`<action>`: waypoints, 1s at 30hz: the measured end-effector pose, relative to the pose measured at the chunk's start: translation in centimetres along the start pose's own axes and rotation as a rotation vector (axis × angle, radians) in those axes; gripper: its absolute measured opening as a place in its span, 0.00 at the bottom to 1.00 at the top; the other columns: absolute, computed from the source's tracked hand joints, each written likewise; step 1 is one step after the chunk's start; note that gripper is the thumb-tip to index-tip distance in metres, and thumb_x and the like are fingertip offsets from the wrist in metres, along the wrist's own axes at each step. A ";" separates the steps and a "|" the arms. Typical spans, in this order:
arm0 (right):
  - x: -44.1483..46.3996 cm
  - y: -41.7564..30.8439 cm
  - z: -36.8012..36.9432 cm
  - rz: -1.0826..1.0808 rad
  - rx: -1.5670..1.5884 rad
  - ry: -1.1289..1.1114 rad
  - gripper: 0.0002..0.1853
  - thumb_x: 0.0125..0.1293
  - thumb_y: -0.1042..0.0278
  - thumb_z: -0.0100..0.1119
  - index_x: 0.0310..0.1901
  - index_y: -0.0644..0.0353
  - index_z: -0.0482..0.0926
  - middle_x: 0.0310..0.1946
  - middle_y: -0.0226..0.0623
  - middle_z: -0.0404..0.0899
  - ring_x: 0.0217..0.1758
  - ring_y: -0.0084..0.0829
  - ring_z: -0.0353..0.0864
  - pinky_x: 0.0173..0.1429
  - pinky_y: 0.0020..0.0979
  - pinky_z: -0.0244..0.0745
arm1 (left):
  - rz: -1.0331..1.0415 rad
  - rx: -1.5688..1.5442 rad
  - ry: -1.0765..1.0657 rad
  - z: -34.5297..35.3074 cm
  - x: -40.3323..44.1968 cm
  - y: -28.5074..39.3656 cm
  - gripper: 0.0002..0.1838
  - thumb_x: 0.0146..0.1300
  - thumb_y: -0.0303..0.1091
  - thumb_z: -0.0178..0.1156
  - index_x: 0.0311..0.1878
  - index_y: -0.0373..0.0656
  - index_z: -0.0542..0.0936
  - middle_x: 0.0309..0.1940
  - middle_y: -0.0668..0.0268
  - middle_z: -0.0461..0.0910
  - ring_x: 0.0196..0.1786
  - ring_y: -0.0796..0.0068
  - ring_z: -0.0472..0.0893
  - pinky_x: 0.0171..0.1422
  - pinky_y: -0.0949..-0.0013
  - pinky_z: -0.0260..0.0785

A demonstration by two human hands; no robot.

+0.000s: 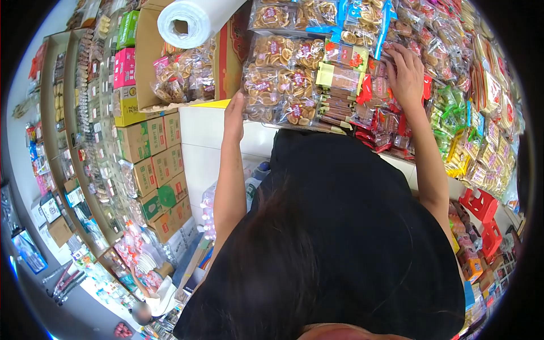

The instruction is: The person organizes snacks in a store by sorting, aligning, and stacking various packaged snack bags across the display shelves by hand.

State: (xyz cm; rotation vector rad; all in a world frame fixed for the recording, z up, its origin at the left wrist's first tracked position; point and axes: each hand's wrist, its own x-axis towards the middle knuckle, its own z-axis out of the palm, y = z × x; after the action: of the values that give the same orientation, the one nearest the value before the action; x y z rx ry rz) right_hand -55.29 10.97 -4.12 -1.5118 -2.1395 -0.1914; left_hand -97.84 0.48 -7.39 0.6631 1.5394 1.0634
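My left hand (234,118) is upright at the left edge of a display of clear snack packs (263,85), its fingers together and its palm side against the packs. My right hand (405,76) lies on red-wrapped packs (378,90), its fingers spread and bent a little, holding nothing that I can see. Between the hands are more round-snack packs and a stack of pale green and brown packs (340,79). A blue-edged pack (362,22) lies above them.
At the upper left, an open carton (148,62) holds snack bags, with a white plastic roll (184,25) over it. Stacked cartons (161,170) and long shelves stand at the left. Green bags (447,105) and red stools (480,205) are at the right. Another person (161,297) is at the lower left.
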 end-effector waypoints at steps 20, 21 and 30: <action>0.0 0.1 0.1 0.003 0.008 -0.003 0.17 0.57 0.70 0.60 0.50 0.52 0.77 0.55 0.30 0.74 0.58 0.40 0.71 0.62 0.40 0.64 | 0.065 0.009 0.001 1.2 -0.9 1.0 0.25 0.71 0.39 0.52 0.67 0.37 0.67 0.65 0.60 0.69 0.67 0.70 0.66 0.73 0.69 0.54; 0.0 0.1 0.1 0.003 0.007 -0.004 0.17 0.57 0.70 0.60 0.50 0.52 0.77 0.55 0.30 0.74 0.58 0.40 0.71 0.62 0.40 0.64 | 0.070 0.026 0.001 1.2 -0.9 1.0 0.25 0.71 0.39 0.52 0.67 0.37 0.67 0.65 0.61 0.69 0.68 0.71 0.66 0.73 0.69 0.53; -0.1 0.1 0.2 0.006 0.011 0.006 0.18 0.57 0.70 0.60 0.51 0.51 0.77 0.55 0.30 0.74 0.58 0.39 0.71 0.62 0.40 0.64 | 0.086 0.081 0.002 1.2 -0.9 0.8 0.25 0.71 0.39 0.53 0.68 0.39 0.67 0.65 0.62 0.69 0.67 0.73 0.66 0.72 0.70 0.53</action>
State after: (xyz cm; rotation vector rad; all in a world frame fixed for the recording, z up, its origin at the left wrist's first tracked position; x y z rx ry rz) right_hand -55.27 11.01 -4.29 -1.5097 -2.1278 -0.1815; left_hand -96.60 0.35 -6.26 0.7906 1.5745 1.0707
